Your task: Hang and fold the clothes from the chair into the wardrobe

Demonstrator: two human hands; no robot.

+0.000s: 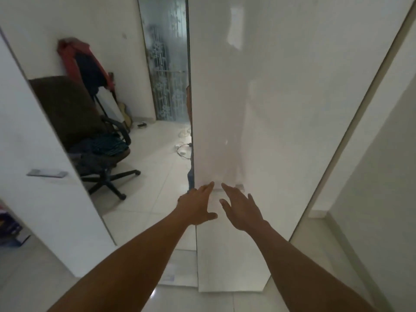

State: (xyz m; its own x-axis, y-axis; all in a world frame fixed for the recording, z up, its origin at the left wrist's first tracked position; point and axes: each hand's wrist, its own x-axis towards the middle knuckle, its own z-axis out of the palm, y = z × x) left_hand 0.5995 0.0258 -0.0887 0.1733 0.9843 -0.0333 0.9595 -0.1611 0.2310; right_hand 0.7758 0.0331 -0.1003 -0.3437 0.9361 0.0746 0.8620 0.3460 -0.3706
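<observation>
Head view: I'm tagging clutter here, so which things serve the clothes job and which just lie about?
Job: white wardrobe door; left hand; right hand; chair; clothes on seat.
Lying about: floor cable; red garment on wall; boxes.

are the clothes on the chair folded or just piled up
Piled, unfolded: dark and striped clothes lie crumpled in a loose heap on the seat of the chair, seen in the mirror.

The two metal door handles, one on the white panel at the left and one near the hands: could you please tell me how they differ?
The left handle shows whole and untouched, on the white door far from both hands. The right handle is mostly hidden behind the right hand, with the left hand beside it, on the glossy wardrobe door. Both are flat, horizontal, grey metal.
</observation>
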